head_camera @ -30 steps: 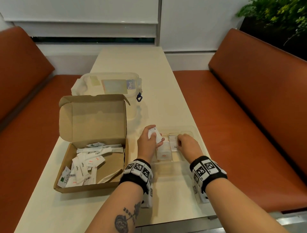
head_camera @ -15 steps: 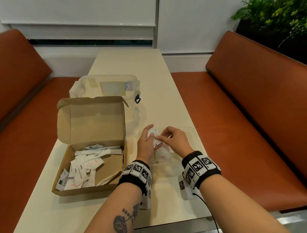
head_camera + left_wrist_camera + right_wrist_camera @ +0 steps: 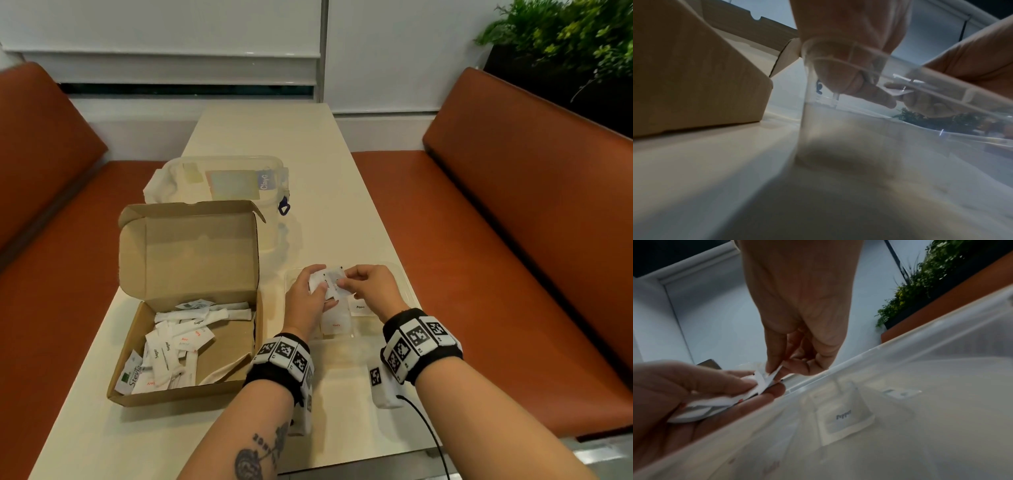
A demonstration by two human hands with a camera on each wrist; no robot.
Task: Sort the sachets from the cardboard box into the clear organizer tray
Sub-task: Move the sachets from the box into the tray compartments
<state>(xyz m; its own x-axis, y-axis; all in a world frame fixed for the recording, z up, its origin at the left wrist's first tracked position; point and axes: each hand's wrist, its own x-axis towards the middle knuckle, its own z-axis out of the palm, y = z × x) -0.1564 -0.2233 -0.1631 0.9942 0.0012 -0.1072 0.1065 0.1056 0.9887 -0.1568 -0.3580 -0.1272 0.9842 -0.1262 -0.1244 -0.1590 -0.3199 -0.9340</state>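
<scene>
The open cardboard box (image 3: 191,260) stands at the left of the table with several white sachets (image 3: 171,342) in it. To its right lies the clear organizer tray (image 3: 406,294), which holds a pepper sachet (image 3: 359,306) and a red-printed sachet (image 3: 335,323). My left hand (image 3: 320,279) holds a small stack of sachets (image 3: 325,284) above the tray's left part. My right hand (image 3: 344,282) pinches the edge of one sachet of that stack. The right wrist view shows the pinch at the stack (image 3: 764,379) and the pepper sachet (image 3: 844,417) through the tray wall (image 3: 900,344).
A lidded clear plastic container (image 3: 226,181) stands behind the box. Orange benches (image 3: 513,240) run along both sides of the narrow table (image 3: 267,137). A cable (image 3: 428,431) trails from my right wrist over the near table edge.
My right hand left the tray's middle compartment, moved left to the stack in my left hand and now pinches a sachet there. The left hand stayed in place.
</scene>
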